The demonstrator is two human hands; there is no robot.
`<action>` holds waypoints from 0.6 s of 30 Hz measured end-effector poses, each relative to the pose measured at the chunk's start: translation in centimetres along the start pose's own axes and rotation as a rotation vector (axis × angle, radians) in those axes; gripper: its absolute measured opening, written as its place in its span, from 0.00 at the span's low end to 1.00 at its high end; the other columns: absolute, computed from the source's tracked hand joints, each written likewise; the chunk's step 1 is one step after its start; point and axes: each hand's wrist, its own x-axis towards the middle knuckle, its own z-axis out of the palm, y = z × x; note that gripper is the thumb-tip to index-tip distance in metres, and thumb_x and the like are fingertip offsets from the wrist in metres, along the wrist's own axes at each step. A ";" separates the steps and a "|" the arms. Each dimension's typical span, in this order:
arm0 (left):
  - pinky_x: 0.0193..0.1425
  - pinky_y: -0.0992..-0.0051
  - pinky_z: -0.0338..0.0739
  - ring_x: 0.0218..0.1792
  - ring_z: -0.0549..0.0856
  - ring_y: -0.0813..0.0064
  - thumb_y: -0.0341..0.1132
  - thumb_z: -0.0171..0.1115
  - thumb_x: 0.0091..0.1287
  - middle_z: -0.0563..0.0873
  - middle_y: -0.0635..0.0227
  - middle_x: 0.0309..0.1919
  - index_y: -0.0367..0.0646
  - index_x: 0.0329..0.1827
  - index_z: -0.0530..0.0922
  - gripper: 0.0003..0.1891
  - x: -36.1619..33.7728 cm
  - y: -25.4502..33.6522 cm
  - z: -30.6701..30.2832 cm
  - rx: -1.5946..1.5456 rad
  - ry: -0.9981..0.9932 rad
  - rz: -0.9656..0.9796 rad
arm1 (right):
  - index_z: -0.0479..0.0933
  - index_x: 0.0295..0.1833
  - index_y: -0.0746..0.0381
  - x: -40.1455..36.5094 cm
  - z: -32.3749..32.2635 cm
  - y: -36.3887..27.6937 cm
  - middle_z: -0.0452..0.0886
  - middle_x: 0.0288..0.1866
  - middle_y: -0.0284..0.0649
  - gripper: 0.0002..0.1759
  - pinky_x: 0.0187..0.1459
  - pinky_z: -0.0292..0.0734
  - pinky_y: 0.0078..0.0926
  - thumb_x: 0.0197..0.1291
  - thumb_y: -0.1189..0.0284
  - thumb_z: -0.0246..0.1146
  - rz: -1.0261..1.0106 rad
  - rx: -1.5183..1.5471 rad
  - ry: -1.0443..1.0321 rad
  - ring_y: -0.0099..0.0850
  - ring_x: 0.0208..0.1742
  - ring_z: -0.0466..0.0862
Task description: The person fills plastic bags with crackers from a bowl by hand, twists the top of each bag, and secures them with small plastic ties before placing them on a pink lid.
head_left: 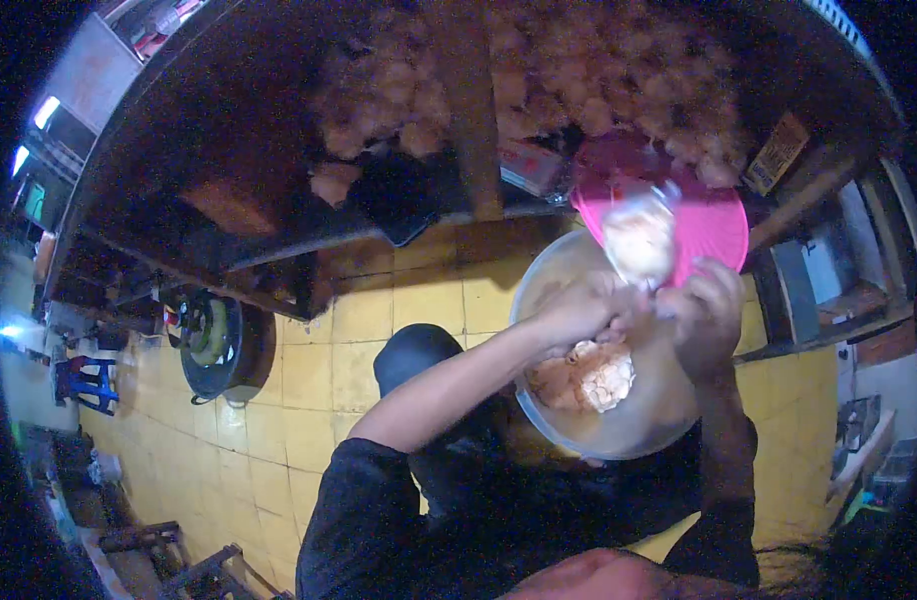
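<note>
Over the wide bowl (669, 410), at the right and near side of the scene, both hands hold a plastic bag (639, 238) with its opening turned down. I think this is so that its content drops straight inside and not on the floor. The left hand (587, 312) is closed around the lower part of the bag. The right hand (711, 312) has its fingers curled on the other side, probably to keep the opening steady. A pale lumpy mass (591, 376) lies in the bowl under the hands. Just behind the bag is a pink lid (717, 225). Far left, a black pan (219, 345) stands on the yellow tiled floor (309, 400).
</note>
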 end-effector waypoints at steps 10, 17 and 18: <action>0.39 0.52 0.77 0.31 0.83 0.44 0.39 0.49 0.69 0.83 0.46 0.25 0.37 0.42 0.77 0.14 -0.6 -0.6 -0.3 1.354 0.128 0.345 | 0.80 0.34 0.60 1.6 0.1 -1.9 0.84 0.44 0.39 0.05 0.64 0.64 0.48 0.49 0.74 0.61 0.042 0.261 -0.282 0.41 0.53 0.80; 0.45 0.52 0.76 0.35 0.83 0.47 0.37 0.57 0.65 0.84 0.51 0.29 0.40 0.43 0.78 0.11 -0.5 0.8 -0.3 1.431 0.292 0.735 | 0.80 0.38 0.63 1.6 0.3 -2.2 0.83 0.39 0.43 0.05 0.62 0.66 0.46 0.56 0.76 0.62 0.417 0.387 -0.158 0.40 0.44 0.82; 0.44 0.55 0.77 0.37 0.83 0.49 0.36 0.59 0.64 0.84 0.52 0.31 0.40 0.42 0.79 0.10 -0.2 0.9 -0.4 1.408 0.334 0.873 | 0.80 0.38 0.63 1.8 0.3 -2.3 0.83 0.39 0.43 0.05 0.62 0.66 0.46 0.56 0.76 0.62 0.427 0.381 -0.168 0.40 0.44 0.82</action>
